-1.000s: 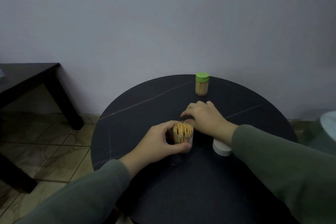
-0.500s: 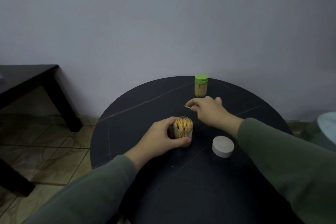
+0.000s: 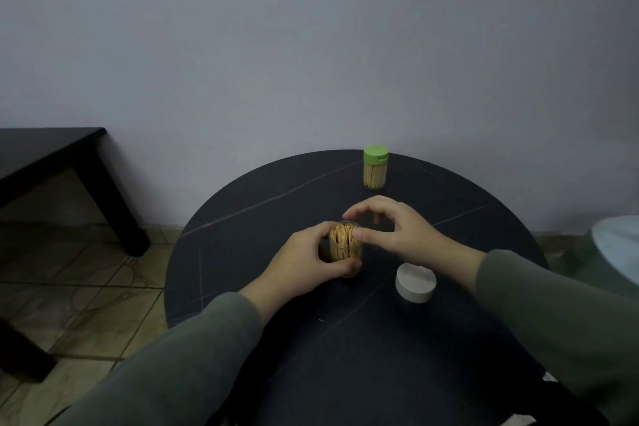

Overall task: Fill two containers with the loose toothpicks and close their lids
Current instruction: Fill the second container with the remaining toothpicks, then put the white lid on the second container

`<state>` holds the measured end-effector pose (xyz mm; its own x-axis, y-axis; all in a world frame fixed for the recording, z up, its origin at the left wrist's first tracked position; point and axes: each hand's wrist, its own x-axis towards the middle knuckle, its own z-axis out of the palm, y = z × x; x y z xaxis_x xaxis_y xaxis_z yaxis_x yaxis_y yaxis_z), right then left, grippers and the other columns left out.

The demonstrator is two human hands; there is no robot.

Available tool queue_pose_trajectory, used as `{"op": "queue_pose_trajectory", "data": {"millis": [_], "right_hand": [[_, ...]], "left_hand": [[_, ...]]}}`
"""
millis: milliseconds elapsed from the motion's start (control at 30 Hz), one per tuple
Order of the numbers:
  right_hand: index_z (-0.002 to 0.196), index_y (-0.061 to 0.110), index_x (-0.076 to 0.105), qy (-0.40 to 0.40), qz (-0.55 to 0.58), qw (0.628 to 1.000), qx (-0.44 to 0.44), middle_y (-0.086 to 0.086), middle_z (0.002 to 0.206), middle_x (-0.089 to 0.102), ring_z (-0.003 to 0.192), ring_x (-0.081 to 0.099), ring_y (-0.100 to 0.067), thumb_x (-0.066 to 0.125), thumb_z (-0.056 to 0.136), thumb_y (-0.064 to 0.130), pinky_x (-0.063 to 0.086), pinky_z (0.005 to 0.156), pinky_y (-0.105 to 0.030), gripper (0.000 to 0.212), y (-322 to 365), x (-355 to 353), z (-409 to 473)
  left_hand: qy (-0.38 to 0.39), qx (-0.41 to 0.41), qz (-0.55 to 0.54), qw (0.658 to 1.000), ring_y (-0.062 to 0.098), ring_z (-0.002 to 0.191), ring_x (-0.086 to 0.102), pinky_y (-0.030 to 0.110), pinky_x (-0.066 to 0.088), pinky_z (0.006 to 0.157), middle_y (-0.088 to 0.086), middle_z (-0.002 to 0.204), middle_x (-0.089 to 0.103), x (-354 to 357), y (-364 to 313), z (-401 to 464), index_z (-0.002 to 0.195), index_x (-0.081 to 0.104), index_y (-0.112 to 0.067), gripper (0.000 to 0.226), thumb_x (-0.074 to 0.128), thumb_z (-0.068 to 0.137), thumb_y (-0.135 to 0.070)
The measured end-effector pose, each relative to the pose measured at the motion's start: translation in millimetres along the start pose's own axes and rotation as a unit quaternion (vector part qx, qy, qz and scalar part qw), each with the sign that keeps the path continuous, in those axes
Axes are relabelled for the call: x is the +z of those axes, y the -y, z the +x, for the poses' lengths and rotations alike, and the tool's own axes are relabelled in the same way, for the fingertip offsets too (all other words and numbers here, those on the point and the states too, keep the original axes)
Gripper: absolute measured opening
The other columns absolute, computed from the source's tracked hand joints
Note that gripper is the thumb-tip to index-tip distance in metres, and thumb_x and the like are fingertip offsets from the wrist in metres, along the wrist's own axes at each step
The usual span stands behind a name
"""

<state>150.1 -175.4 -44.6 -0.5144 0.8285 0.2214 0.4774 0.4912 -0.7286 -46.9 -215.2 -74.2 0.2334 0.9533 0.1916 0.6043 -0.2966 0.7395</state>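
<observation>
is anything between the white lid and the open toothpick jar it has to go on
Nothing visible on the round black table between the white round lid and the open clear toothpick jar. The right hand hovers at the jar's mouth; the left hand grips the jar.

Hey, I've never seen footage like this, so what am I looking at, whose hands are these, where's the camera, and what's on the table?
No machine here: a person wears a camera on the head, so you look forward and down along their two green sleeves. The surface is a round black table. The left hand grips an open clear jar packed with upright toothpicks. The right hand hovers at the jar's rim, thumb and fingers curved; whether it pinches a toothpick is too small to tell. Right of the jar lies a white lid, not yet on. At the far edge stands a second toothpick jar, already closed with a green lid. A dark side table stands at left.
</observation>
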Motion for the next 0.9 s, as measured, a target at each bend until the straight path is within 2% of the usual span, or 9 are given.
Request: {"op": "queue_pose_trajectory", "data": {"millis": [100,233,367,433,533,600,667,767,900], "right_hand": [[0.12,0.059,0.043,0.025,-0.018,0.999,-0.01,0.024,0.112,0.052,0.097,0.05,-0.007,0.058,0.07,0.065,0.042,0.092,-0.034,0.053,-2.2,-7.2,-3.2],[0.136,0.054,0.031,0.059,-0.137,0.989,0.006,0.031,0.112,0.05,0.097,0.047,-0.002,0.065,0.075,0.064,0.038,0.099,-0.039,0.071,-2.6,-7.5,-2.3],[0.12,0.043,0.054,0.045,-0.155,0.985,0.057,0.031,0.09,0.049,0.087,0.047,0.003,0.067,0.075,0.062,0.037,0.099,-0.037,0.051,-0.3,-7.2,0.6],[0.117,0.04,0.057,0.023,-0.174,0.983,0.059,0.03,0.086,0.048,0.082,0.045,0.007,0.067,0.075,0.063,0.033,0.096,-0.034,0.048,-1.8,-9.0,1.8],[0.116,0.039,0.059,-0.006,-0.178,0.982,0.061,0.03,0.091,0.052,0.082,0.044,0.011,0.065,0.076,0.064,0.03,0.096,-0.034,0.047,-8.9,-12.0,2.5],[0.115,0.039,0.059,-0.015,-0.161,0.984,0.068,0.027,0.094,0.056,0.084,0.046,0.01,0.066,0.077,0.061,0.031,0.1,-0.036,0.044,-14.1,-13.6,2.5],[0.116,0.038,0.059,-0.028,-0.157,0.984,0.078,0.025,0.097,0.058,0.084,0.046,0.009,0.066,0.077,0.06,0.03,0.101,-0.037,0.045,-17.8,-14.4,3.3],[0.115,0.037,0.06,-0.058,-0.18,0.978,0.086,0.026,0.096,0.058,0.081,0.043,0.013,0.065,0.077,0.064,0.028,0.097,-0.035,0.047,-22.3,-13.8,5.3],[0.117,0.037,0.059,-0.076,-0.186,0.974,0.101,0.027,0.095,0.056,0.081,0.044,0.008,0.063,0.076,0.067,0.03,0.097,-0.037,0.05,-25.9,-14.2,5.2]], "left_hand": [[-0.001,-0.008,-0.001,1.0,-0.005,0.095,0.06,0.032,0.053,0.087,-0.019,0.102,0.065,1.7,-0.8,1.3,0.114,0.057,-0.043,0.048,0.076,0.071,-0.049],[0.002,-0.019,0.03,0.999,-0.002,0.096,0.059,0.034,0.052,0.087,-0.017,0.105,0.065,2.3,-3.2,3.1,0.118,0.056,-0.04,0.055,0.074,0.07,-0.056],[-0.005,-0.093,0.202,0.975,0.006,0.094,0.054,0.024,0.046,0.073,-0.011,0.109,0.057,-0.8,-15.5,4.1,0.12,0.05,-0.028,0.066,0.071,0.068,-0.065],[-0.024,-0.117,0.265,0.957,0.007,0.086,0.054,0.023,0.044,0.064,-0.011,0.098,0.056,-5.0,-27.9,0.6,0.107,0.05,-0.027,0.054,0.064,0.074,-0.067],[-0.041,-0.009,0.3,0.953,0.004,0.078,0.055,0.024,0.049,0.065,-0.014,0.083,0.056,-1.5,-45.6,-10.6,0.09,0.054,-0.031,0.027,0.056,0.084,-0.058],[-0.039,0.097,0.273,0.956,0.002,0.085,0.054,0.024,0.051,0.073,-0.016,0.095,0.056,8.9,-52.6,-18.2,0.103,0.056,-0.035,0.022,0.056,0.087,-0.051],[-0.006,0.181,0.254,0.95,0.002,0.102,0.053,0.024,0.052,0.08,-0.017,0.115,0.054,24.8,-51.7,-18.1,0.124,0.052,-0.037,0.036,0.056,0.089,-0.047],[0.038,0.236,0.254,0.937,0.005,0.105,0.052,0.025,0.053,0.072,-0.011,0.12,0.053,41.4,-47.5,-12.8,0.13,0.054,-0.033,0.042,0.051,0.091,-0.047],[0.055,0.237,0.268,0.932,0.01,0.108,0.049,0.03,0.052,0.075,-0.006,0.124,0.054,44.9,-41.9,-6.8,0.115,0.065,-0.025,0.042,0.049,0.089,-0.054]]}}
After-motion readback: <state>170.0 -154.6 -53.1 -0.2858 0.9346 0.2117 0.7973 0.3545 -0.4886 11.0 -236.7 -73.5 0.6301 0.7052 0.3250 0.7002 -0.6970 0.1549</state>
